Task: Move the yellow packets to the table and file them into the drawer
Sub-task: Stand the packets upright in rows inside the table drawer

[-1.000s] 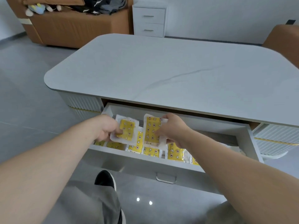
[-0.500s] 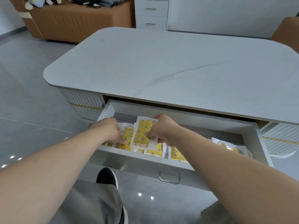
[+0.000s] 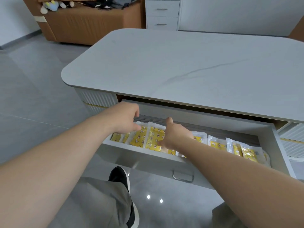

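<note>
The white drawer [image 3: 144,159] under the grey table top [image 3: 181,63] stands pulled out, with several yellow patterned packets in clear wrappers lying in a row inside. My left hand [image 3: 125,118] hovers over the drawer's left end, fingers loosely curled, thumb touching the top edge of one packet [image 3: 138,138]. My right hand [image 3: 175,134] is beside it with the thumb raised. Its straight fingers press on the neighbouring packet [image 3: 153,137]. More packets [image 3: 217,144] lie toward the drawer's right end [image 3: 247,153].
A metal handle [image 3: 183,176] sits on the drawer front. My leg and a black shoe [image 3: 119,176] are on the glossy grey floor below it. A brown sofa [image 3: 85,22] and a white drawer cabinet [image 3: 162,13] stand behind the table.
Both hands lowered the two packets they held upright into the drawer; the packets now lie among the others. The grips have loosened, and my view has shifted left.
</note>
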### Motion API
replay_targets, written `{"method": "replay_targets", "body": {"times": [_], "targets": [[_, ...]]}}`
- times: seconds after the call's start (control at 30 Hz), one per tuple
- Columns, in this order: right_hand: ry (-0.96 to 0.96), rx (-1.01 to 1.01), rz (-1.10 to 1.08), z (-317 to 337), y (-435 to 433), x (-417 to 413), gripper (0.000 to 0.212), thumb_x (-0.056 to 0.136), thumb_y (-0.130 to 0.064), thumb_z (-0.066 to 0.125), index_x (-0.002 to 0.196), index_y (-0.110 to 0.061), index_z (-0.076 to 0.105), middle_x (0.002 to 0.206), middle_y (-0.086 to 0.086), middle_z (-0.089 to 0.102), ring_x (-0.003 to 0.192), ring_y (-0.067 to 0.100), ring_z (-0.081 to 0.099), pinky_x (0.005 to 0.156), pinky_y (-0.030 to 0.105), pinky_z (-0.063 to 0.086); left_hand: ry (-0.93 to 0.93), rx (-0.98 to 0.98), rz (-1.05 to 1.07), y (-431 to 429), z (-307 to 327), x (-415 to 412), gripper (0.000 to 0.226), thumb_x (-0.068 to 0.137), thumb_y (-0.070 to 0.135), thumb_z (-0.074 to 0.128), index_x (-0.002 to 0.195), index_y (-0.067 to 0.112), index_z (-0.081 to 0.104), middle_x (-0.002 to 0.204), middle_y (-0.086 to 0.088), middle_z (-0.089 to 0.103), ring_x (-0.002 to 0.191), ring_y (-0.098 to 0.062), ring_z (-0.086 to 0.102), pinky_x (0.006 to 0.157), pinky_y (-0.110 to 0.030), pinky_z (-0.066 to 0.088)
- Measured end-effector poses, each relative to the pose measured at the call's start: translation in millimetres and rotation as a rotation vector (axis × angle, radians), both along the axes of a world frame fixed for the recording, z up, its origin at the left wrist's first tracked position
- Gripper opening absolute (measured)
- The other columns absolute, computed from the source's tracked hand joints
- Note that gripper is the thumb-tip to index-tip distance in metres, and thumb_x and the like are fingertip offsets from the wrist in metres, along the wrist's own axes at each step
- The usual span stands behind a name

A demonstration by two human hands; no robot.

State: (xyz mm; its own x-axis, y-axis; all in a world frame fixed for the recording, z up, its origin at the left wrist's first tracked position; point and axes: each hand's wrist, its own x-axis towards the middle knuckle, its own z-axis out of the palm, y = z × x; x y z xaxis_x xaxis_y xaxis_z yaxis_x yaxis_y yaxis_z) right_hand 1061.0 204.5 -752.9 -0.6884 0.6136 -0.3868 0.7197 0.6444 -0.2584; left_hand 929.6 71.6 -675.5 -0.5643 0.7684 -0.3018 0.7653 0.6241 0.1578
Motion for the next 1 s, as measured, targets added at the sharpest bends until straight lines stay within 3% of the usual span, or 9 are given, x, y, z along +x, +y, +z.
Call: {"method": "replay_targets", "body": {"times": [0.13,0.23,0.33,0.47,0.57,0.7,1.0], "targets": [[0.087,-0.007,0.044,12.5,2.8,6.1,0.070,0.084,-0.045,0.075,0.135,-0.020,0.034,0.089,0.000,0.065,0.077,0.019,0.066,0.062,0.033,0.056,-0.008,0.036,-0.075,2.4,7.2,9.4,0.058,0.084,0.052,0.074,0.130,0.025,0.052,0.123,0.005,0.059,0.102,-0.012,0.055,0.085,-0.029,0.047],[0.145,-0.053,0.139,42.9,14.5,20.9,0.070,0.086,-0.050,0.074,0.140,-0.020,0.042,0.120,0.003,0.065,0.100,0.022,0.065,0.085,0.040,0.056,-0.024,0.048,-0.113,8.2,15.1,23.3,0.082,0.073,0.065,0.075,0.139,0.026,0.044,0.135,0.005,0.051,0.117,-0.015,0.052,0.098,-0.034,0.047],[0.100,-0.040,0.272,74.4,25.9,52.1,0.079,0.086,-0.060,0.070,0.149,-0.026,0.038,0.141,0.006,0.051,0.120,0.025,0.055,0.094,0.037,0.048,-0.031,-0.015,-0.184,15.6,20.4,44.7,0.115,0.058,0.071,0.080,0.152,0.028,0.030,0.151,0.007,0.035,0.138,-0.016,0.036,0.109,-0.035,0.039],[-0.048,-0.057,0.244,90.4,40.3,103.8,0.110,0.073,-0.076,0.070,0.158,-0.033,0.016,0.159,0.004,0.025,0.147,0.029,0.025,0.115,0.049,0.035,0.002,-0.076,-0.324,27.7,16.4,73.3,0.138,0.052,0.073,0.082,0.159,0.027,0.008,0.164,0.007,0.005,0.152,-0.013,0.002,0.122,-0.037,0.021],[-0.126,0.015,0.242,87.9,49.5,131.3,0.125,0.065,-0.077,0.075,0.160,-0.032,0.007,0.164,0.001,0.010,0.151,0.030,0.012,0.119,0.050,0.028,0.051,-0.090,-0.399,38.0,10.9,88.1,0.144,0.051,0.077,0.080,0.160,0.029,-0.001,0.166,0.007,-0.016,0.152,-0.014,-0.019,0.124,-0.039,0.005],[-0.138,0.018,0.231,81.0,55.1,154.4,0.136,0.059,-0.069,0.085,0.160,-0.038,-0.001,0.167,-0.001,-0.006,0.154,0.031,0.002,0.120,0.052,0.020,0.144,-0.115,-0.491,52.2,2.5,101.9,0.149,0.050,0.082,0.076,0.159,0.029,-0.010,0.164,0.003,-0.027,0.149,-0.019,-0.030,0.122,-0.039,-0.007],[-0.142,0.069,0.266,75.1,62.0,164.4,0.141,0.063,-0.060,0.088,0.159,-0.037,-0.013,0.168,0.003,-0.015,0.155,0.034,-0.004,0.121,0.054,0.016,0.212,-0.131,-0.605,78.7,-7.3,115.4,0.150,0.054,0.080,0.077,0.158,0.026,-0.016,0.162,0.002,-0.033,0.147,-0.020,-0.035,0.124,-0.040,-0.009]]}}
